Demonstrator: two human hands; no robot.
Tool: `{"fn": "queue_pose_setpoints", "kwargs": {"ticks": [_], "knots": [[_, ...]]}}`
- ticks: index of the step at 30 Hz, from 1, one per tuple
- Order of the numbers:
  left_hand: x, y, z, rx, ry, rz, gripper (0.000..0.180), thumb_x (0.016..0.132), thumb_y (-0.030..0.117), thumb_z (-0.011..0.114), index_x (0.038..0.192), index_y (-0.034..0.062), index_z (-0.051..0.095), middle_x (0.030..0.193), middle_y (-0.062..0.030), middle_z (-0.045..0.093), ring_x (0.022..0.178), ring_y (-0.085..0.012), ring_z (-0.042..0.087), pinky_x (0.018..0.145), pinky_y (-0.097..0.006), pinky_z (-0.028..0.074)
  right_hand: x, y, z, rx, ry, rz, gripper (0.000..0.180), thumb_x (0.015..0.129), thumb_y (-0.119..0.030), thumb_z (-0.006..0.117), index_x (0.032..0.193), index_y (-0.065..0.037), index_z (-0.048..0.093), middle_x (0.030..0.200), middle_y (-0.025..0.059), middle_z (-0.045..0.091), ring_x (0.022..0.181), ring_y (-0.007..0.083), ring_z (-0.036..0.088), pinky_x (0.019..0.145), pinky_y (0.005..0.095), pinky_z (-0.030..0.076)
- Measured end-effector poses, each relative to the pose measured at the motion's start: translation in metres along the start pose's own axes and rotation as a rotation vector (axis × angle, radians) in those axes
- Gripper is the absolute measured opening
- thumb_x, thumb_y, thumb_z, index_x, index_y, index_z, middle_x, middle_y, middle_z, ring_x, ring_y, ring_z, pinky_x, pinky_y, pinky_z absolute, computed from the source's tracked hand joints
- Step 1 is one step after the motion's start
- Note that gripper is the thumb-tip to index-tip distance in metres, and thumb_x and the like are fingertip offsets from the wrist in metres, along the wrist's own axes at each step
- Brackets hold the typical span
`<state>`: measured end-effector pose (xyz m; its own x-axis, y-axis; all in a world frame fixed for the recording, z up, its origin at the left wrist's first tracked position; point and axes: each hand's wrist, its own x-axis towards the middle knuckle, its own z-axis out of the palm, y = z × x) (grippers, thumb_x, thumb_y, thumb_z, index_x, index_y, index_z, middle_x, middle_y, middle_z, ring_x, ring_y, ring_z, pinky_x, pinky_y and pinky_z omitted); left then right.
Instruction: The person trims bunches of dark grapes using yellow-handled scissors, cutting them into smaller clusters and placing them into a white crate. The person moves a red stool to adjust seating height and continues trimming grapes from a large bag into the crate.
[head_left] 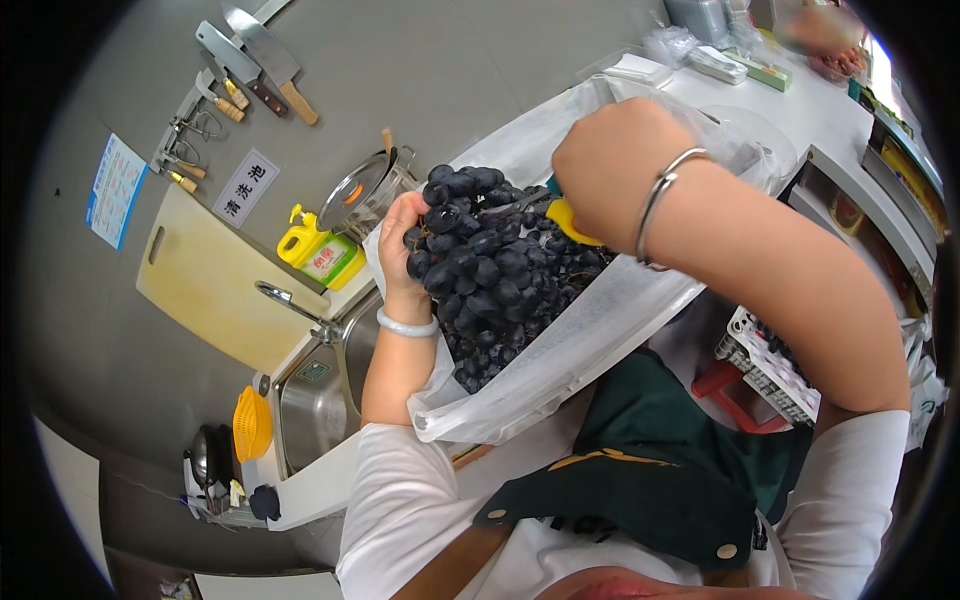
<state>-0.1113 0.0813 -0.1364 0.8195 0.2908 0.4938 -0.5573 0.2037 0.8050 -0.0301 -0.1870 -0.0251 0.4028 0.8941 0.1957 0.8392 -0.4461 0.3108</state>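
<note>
My left hand (402,235) is closed around the left side of a large bunch of dark grapes (490,265), thumb and fingertips on the upper berries. The bunch is lifted over a white-lined tray or box (560,335), with more small dark grapes beneath it. My right hand (620,170) is closed on a pair of scissors with a yellow handle (572,222). Their grey blades point left into the top of the bunch, among the stems. The fist hides most of the handle, and the berries cover the blade tips.
A steel sink (310,400) with a tap (300,310) lies left, beside a yellow bottle (322,250), a lidded pot (365,190) and a cutting board (215,285). Knives (262,60) hang on the wall. A white crate (770,365) with dark fruit stands low right.
</note>
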Motion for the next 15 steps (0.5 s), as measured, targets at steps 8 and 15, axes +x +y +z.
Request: {"fn": "queue_pose_setpoints", "kwargs": {"ticks": [8,15], "knots": [[0.0,0.001,-0.011,0.016,-0.023,0.018,0.037,0.094,0.028,0.036,0.107,-0.0027,0.052,0.102,-0.0177,0.059,0.095,-0.0283,0.059,0.084,-0.043,0.049,-0.014,0.014,0.005,-0.183,-0.025,0.059,0.009,0.069,-0.015,0.062,0.073,-0.01,0.068,0.072,0.006,0.065,0.073,0.0214,0.064,0.062,0.0303,0.048],[-0.005,0.003,0.007,-0.13,0.1,-0.075,0.034,0.095,0.027,0.032,0.11,0.0025,0.05,0.108,-0.0153,0.056,0.099,-0.0278,0.056,0.086,-0.044,0.047,-0.016,0.022,0.025,0.033,0.018,0.092,0.023,0.071,-0.029,0.065,0.074,-0.006,0.065,0.074,0.0093,0.064,0.073,0.0245,0.063,0.064,0.0334,0.048]]}}
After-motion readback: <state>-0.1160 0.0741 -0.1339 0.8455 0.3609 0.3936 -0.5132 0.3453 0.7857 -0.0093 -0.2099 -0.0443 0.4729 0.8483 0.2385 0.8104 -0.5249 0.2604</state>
